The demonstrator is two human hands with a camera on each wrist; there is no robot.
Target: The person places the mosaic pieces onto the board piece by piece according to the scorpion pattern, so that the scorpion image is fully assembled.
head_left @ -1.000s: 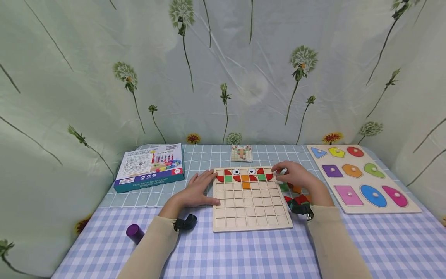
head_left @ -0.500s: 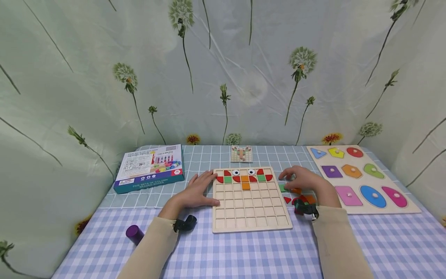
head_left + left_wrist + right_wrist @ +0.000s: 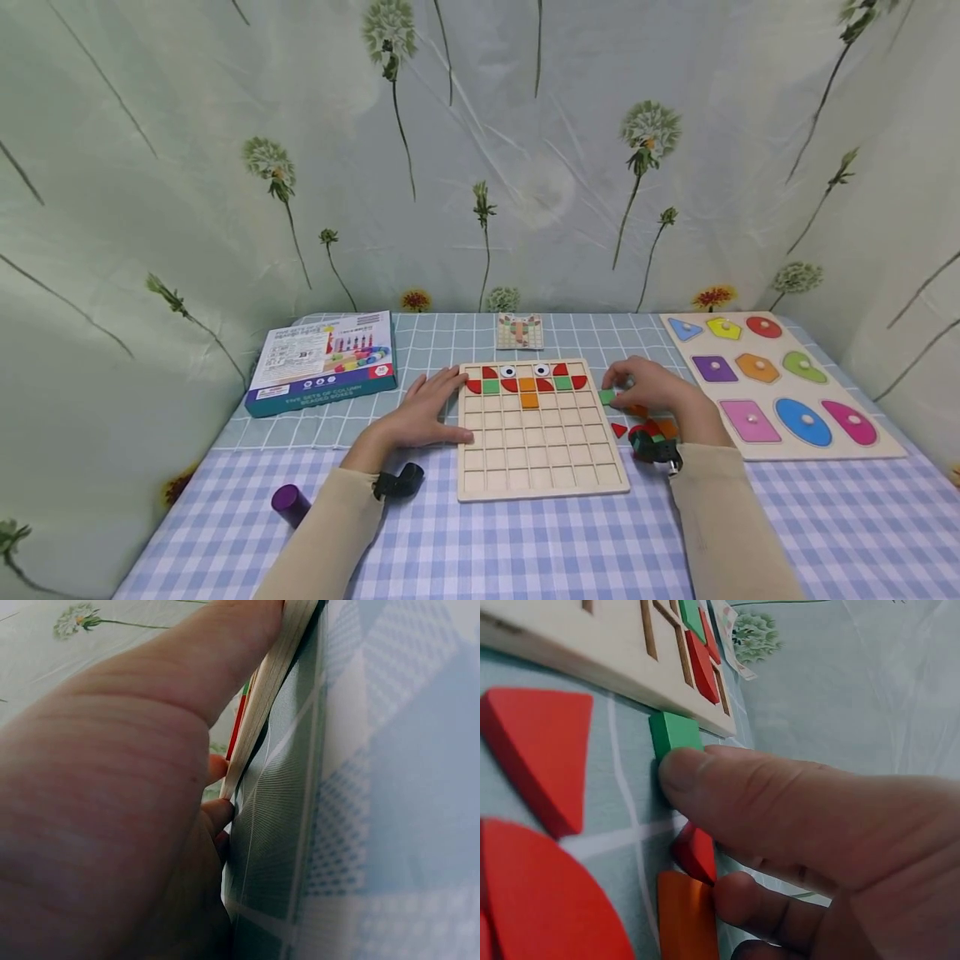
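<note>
Beside gridded wooden board (image 3: 543, 454), flat green block (image 3: 677, 730) in right hand (image 3: 649, 387)

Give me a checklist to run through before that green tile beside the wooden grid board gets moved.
1. Left hand on the wooden grid board's left edge: ok.
2. Right hand touching the green tile: ok.
3. Firm pinch on it: cannot tell; the hand covers the contact.
4. Unfilled cells on the board: ok, lower rows are bare.
5. Fingers well away from the loose orange piece: not ok, it lies close by.
6. Pattern card details legible: cannot tell, too small.
</note>
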